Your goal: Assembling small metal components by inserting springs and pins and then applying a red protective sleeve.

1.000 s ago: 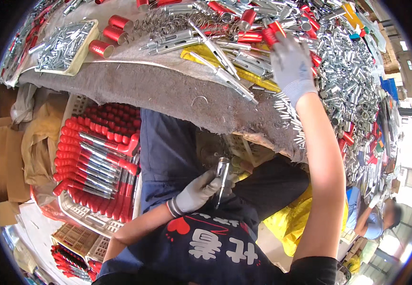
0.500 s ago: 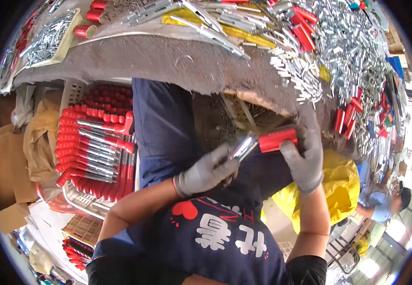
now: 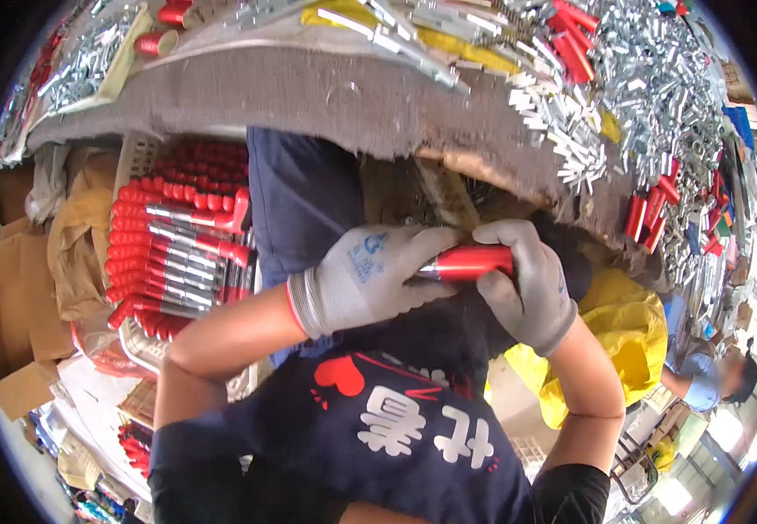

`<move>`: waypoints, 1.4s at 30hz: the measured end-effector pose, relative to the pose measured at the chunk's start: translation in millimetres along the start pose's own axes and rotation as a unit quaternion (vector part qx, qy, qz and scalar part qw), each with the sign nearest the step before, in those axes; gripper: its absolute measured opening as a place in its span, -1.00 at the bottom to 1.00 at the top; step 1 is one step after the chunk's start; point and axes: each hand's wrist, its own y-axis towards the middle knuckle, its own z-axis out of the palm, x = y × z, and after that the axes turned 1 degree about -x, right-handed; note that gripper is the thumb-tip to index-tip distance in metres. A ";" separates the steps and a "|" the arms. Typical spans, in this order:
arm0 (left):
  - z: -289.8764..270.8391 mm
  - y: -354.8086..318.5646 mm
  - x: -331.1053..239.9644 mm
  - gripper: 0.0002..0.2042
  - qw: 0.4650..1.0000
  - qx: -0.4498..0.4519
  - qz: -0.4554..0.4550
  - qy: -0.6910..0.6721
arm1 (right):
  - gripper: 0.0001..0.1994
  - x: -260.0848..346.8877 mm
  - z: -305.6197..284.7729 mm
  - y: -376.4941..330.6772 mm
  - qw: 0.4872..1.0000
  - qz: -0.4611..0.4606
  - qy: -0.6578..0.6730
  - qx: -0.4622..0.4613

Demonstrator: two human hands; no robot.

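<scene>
Both of my hands wear grey gloves and meet over my lap. My right hand (image 3: pixel 536 284) is closed round one end of a glossy red cylinder (image 3: pixel 470 262), thumb below and fingers above. The fingers of my left hand (image 3: pixel 374 271) close on a shiny metal tube (image 3: pixel 428 270), mostly hidden by the glove. The tube's end is up against the red cylinder's left end. Whether it sits inside or only touches, I cannot tell.
A white crate (image 3: pixel 138 157) of red-handled metal tools (image 3: pixel 178 253) stands at my left. Ahead, a cloth-covered bench (image 3: pixel 291 105) bears heaps of small metal parts (image 3: pixel 658 96) and several red tubes (image 3: pixel 571 52). A yellow bag (image 3: pixel 627 332) lies at right; a person (image 3: pixel 701 380) sits beyond.
The metal tube and red cylinder were apart; now their ends are together. My left hand has turned over, showing its back, and come up beside the right hand, which shifted slightly left.
</scene>
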 end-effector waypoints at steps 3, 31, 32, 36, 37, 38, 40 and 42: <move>1.6 -2.6 9.7 -0.55 0.981 -0.053 -0.101 -0.157 | -0.72 -16.0 -26.6 49.1 0.991 -0.102 -0.057 -0.064; 48.0 29.7 -25.1 -0.78 0.997 0.050 0.050 0.041 | -0.76 16.3 -55.3 -86.6 0.983 0.159 -0.004 -0.089; 56.8 28.3 -25.7 -0.76 0.997 0.064 0.051 0.009 | -0.75 11.5 -57.6 -105.8 0.978 0.156 0.011 -0.137; 65.2 3.0 -30.1 -0.76 0.985 0.063 -0.103 -0.121 | -0.77 -23.4 -105.9 -209.8 0.785 0.505 0.108 -0.341; 63.1 -1.1 -33.1 -0.78 0.974 0.064 -0.154 -0.153 | -0.71 -51.2 -120.6 -257.2 0.755 0.527 0.153 -0.360; 63.6 -4.6 -34.9 -0.81 0.972 0.030 -0.158 -0.171 | -0.71 -82.6 -128.3 -296.3 0.704 0.621 0.084 -0.333; 57.8 -2.8 -35.2 -0.82 0.971 0.035 -0.177 -0.158 | -0.69 -135.8 -120.3 -339.5 0.654 0.736 -0.052 -0.167; 56.4 -5.0 -34.5 -0.83 0.966 0.021 -0.212 -0.146 | -0.63 -157.9 -114.5 -351.0 0.654 0.747 -0.119 -0.027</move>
